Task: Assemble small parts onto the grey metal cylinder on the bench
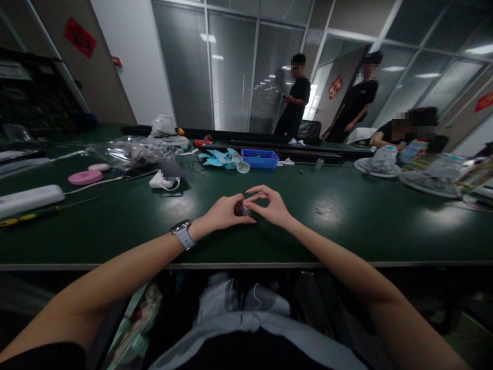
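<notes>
A small dark grey, round piece (245, 210) with a lighter top sits low over the green table (292, 241), between my two hands. Its exact kind is too small to make out. My left hand (222, 212) curves around it from the left, thumb and fingers on either side. From the right, my right hand (272, 206) pinches at its top with thumb and fingertips. Whether the piece rests on the tabletop cannot be told. A watch (183, 234) is on my left wrist.
Beyond my hands are a blue tray (260, 159), light-blue fan blades (223, 158) and a white device (164, 180). To the left lie a power strip (31, 200), a screwdriver (46, 213) and a pink round part (85, 178). Fan guards (377, 167) stand right; several people are behind.
</notes>
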Motion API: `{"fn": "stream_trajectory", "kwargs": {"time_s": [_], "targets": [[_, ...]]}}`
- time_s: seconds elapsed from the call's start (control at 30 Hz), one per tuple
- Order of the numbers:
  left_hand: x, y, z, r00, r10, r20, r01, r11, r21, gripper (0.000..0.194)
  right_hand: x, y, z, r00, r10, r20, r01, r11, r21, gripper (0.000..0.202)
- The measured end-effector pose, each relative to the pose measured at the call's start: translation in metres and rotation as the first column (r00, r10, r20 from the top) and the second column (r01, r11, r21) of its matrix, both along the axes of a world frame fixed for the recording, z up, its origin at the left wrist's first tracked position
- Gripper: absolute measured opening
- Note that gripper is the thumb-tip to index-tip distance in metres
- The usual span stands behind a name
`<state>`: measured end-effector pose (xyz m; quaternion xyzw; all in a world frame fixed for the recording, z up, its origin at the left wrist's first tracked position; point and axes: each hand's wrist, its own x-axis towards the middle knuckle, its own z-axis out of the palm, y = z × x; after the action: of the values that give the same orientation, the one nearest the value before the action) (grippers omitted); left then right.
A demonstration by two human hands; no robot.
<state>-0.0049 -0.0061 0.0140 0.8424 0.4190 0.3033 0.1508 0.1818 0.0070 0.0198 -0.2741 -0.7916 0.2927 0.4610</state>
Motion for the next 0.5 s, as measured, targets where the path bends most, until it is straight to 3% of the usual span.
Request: {"fn": "stream_trajectory", "kwargs": {"time_s": [0.2, 0.3, 0.5], "targets": [[0.000, 0.001, -0.002, 1.000, 0.014, -0.002, -0.014, 1.000, 0.017, 0.054, -0.001, 0.003, 0.001, 0.993, -0.070, -0.094, 0.073, 0.997, 0.025, 0.033], [0.000, 0.000, -0.002, 1.000, -0.003, 0.023, 0.003, 1.000, -0.012, 0.052, 0.008, 0.012, -0.002, 0.986, -0.130, -0.103, 0.128, 0.991, -0.026, 0.034], [0.000, -0.001, -0.001, 0.999, -0.010, 0.050, 0.013, 0.998, -0.057, 0.050, 0.032, 0.035, -0.021, 0.982, -0.065, 0.176, 0.105, 0.968, -0.227, 0.031]]}}
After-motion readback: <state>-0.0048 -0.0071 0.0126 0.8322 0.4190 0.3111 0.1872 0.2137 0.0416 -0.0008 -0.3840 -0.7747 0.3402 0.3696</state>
